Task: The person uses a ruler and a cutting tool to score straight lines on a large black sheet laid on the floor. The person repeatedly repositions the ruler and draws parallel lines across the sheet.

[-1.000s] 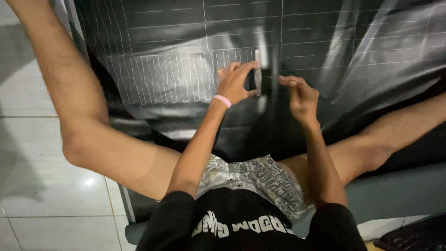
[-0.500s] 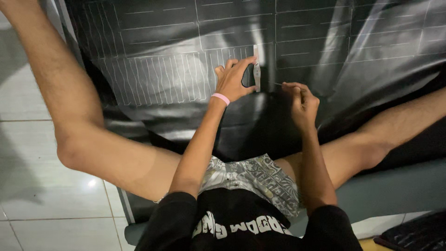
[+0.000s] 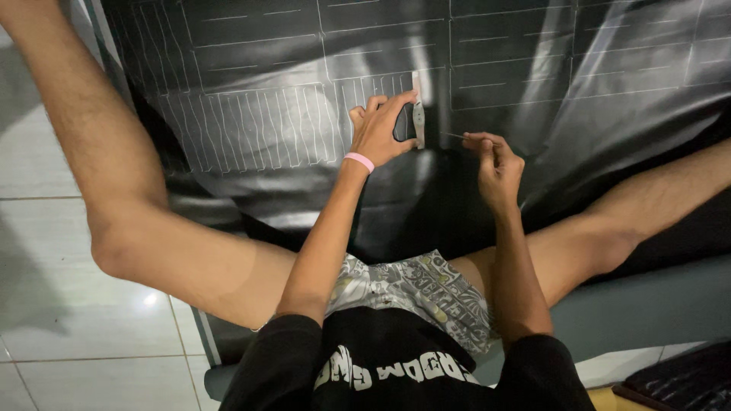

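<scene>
My ruler (image 3: pixel 417 110) now stands upright on the black sheet (image 3: pixel 579 68) at the end of the row of white lines; a second ago it sat nearer my right hand, so the guide edge looks set for another stroke. My left hand (image 3: pixel 381 129) grips a small dark thing (I cannot tell what) and presses the ruler from its nine o'clock. At three o'clock, just apart, my right hand (image 3: pixel 495 160) pinches a thin marking tool (image 3: pixel 457 136) pointing at it.
</scene>
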